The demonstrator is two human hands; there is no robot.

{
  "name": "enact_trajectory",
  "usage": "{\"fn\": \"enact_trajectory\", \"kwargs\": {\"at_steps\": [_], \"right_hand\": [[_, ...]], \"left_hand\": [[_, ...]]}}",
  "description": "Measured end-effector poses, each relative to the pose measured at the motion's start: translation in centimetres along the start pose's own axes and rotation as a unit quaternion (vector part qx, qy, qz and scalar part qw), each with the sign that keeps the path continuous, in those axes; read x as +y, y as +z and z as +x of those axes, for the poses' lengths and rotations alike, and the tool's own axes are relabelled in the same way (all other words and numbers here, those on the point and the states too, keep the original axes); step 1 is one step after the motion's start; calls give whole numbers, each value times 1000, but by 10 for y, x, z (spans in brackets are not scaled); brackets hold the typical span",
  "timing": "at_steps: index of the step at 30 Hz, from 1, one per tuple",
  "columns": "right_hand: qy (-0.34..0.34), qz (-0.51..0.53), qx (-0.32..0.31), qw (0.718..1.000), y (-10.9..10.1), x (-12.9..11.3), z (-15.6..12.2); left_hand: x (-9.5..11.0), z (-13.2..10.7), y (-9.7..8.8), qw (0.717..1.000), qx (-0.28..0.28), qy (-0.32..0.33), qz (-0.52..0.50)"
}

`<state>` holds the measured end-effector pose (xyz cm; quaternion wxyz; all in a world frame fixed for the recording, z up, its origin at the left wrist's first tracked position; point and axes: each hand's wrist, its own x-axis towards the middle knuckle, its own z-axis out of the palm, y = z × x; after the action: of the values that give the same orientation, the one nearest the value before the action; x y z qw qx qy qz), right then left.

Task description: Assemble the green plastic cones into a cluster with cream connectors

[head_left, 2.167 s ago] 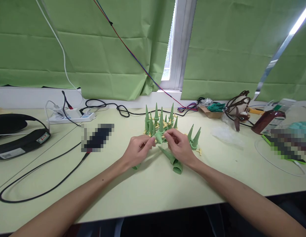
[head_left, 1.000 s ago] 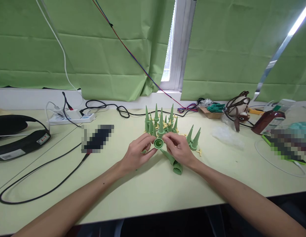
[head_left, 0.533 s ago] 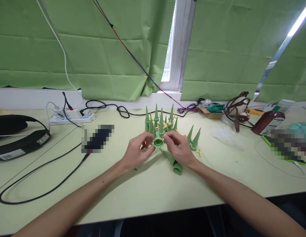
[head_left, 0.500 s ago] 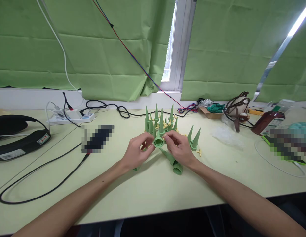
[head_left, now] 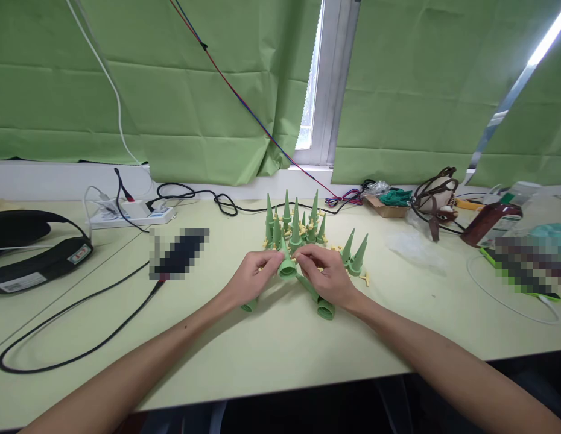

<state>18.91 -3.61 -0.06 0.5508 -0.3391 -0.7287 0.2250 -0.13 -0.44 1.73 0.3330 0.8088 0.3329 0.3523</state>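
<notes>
Both hands have sunk a little toward the table (head_left: 280, 355), and the green cone (head_left: 287, 267) between them now tilts tip-up instead of showing its open mouth. The left hand (head_left: 252, 278) and right hand (head_left: 328, 276) each pinch its wide end, fingertips pressed on it, just in front of the cluster of standing cones (head_left: 295, 228). Nearer than that cluster, 2 lying cones (head_left: 319, 301) rest under the right hand, and a single cone (head_left: 250, 305) pokes out below the left hand. Just right of the cluster stand 2 upright cones (head_left: 355, 255). Far left of it sit a white power strip (head_left: 132, 211) and a black headband (head_left: 36, 256).
</notes>
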Motion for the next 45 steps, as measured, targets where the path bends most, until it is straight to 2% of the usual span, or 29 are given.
{"fn": "enact_trajectory", "kwargs": {"at_steps": [7,12,20,26,29,37,43,45], "right_hand": [[-17,-15,-1,1000,-1,0,1],[7,-24,-4,1000,-1,-2,2],[32,-11,-3,999,-1,-1,2],[37,-17,3,999,-1,-2,3],[50,-9,14,999,1,-2,2],[58,41,69,995,1,2,2],[45,48,34,997,1,0,1],[34,45,29,998,1,-1,1]], "left_hand": [[2,0,-2,999,7,34,14],[2,-2,-1,994,30,101,41],[-4,-5,4,957,106,236,132],[-9,-6,6,939,110,282,162],[-7,-6,6,947,117,257,151],[1,-1,3,979,131,135,83],[2,2,0,997,25,22,64],[2,2,0,999,7,2,42]]}}
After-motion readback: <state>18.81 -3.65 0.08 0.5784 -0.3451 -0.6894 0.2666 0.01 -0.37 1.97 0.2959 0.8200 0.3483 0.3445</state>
